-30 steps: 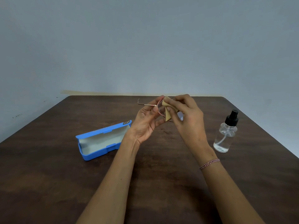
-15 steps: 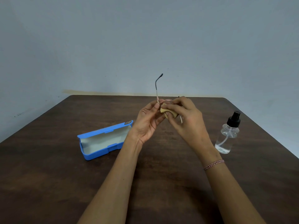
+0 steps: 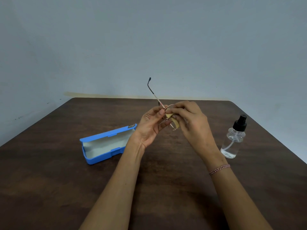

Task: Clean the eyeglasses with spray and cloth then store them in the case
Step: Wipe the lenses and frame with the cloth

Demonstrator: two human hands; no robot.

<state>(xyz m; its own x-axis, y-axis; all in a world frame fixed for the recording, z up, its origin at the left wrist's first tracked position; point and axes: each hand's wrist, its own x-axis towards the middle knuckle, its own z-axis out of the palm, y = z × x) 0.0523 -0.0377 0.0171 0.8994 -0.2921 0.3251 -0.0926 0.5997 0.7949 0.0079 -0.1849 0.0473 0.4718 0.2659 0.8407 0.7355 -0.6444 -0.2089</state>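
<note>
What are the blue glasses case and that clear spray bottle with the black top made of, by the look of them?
Blue glasses case: probably hard plastic, given its smooth moulded edges; its pale lining looks soft, perhaps felt.
Clear spray bottle: see-through, likely plastic, though glass is possible; the dip tube shows inside. The black pump top looks like matte plastic.

Wall: we are facing a plain pale blue-grey wall that is filling the upper half of the view.
Marks: we are noticing a few small dark specks low on its left side and a yellowish strip running along its foot, just behind the far table edge.
Table: we are looking down on a dark brown wooden table with visible grain, its far corners rounded, its far edge meeting the wall.
Light: we are seeing soft, even light, casting only faint shadows on the wood.
Floor, windows: they are lying outside what we are seeing.
</note>
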